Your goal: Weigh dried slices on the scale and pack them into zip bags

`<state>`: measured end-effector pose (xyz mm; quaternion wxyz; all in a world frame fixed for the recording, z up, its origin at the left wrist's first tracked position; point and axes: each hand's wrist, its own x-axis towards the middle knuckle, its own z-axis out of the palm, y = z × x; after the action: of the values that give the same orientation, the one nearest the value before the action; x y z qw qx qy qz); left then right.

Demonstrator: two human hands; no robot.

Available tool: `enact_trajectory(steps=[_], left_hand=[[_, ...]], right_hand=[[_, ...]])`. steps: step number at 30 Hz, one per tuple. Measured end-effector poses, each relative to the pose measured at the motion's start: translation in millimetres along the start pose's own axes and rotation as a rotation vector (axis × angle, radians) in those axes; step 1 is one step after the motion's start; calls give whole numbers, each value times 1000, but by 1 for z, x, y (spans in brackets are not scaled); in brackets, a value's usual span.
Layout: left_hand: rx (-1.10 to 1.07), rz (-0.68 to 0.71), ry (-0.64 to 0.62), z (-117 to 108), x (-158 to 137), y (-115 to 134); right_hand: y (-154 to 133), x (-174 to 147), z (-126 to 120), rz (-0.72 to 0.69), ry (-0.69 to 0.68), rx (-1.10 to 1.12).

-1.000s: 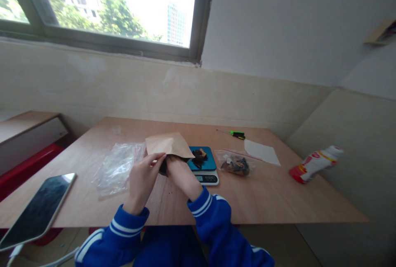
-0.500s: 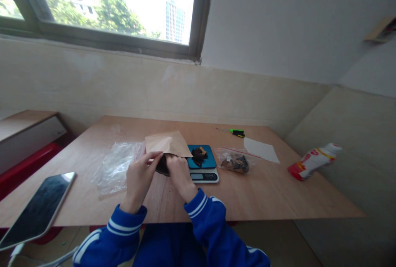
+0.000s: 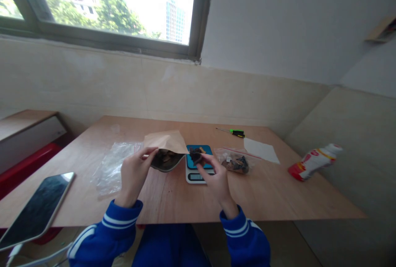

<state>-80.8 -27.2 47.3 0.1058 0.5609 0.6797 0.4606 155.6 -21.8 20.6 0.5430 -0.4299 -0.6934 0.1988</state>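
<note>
My left hand (image 3: 136, 172) pinches the rim of a brown kraft paper bag (image 3: 165, 140), whose mouth gapes toward me. Inside the bag lie dried brownish pieces (image 3: 167, 159). With thumb and fingers, my right hand (image 3: 218, 178) grips a dark dried piece (image 3: 195, 156) just over the blue plate of a white kitchen scale (image 3: 189, 176). Other dark and yellowish pieces (image 3: 202, 150) rest on that plate, partly covered by the held one. The scale's display is lit, but its digits are too small to read.
Right of the scale lies a clear zip bag (image 3: 236, 163) of dark pieces, near a white paper sheet (image 3: 261, 150) and a green-black screwdriver (image 3: 236, 132). A red-and-white bottle (image 3: 314, 161) is farther right. Left are a clear plastic bag (image 3: 113, 168) and a phone (image 3: 38, 205) with a cable.
My right hand has come out of the paper bag and moved right to the scale, holding a dark piece. The bag's mouth now shows wider, with my left hand still on it.
</note>
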Motion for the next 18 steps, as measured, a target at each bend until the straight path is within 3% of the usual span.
enact_trajectory(steps=[4, 8, 12, 18], left_hand=[[-8, -7, -3, 3, 1, -4], [-8, 11, -5, 5, 1, -6], [-10, 0, -15, 3, 1, -6], [-20, -10, -3, 1, 1, -8]], right_hand=[[50, 5, -29, 68, 76, -248], [87, 9, -34, 16, -19, -474], [101, 9, -25, -3, -115, -593], [108, 7, -29, -28, -166, -489]])
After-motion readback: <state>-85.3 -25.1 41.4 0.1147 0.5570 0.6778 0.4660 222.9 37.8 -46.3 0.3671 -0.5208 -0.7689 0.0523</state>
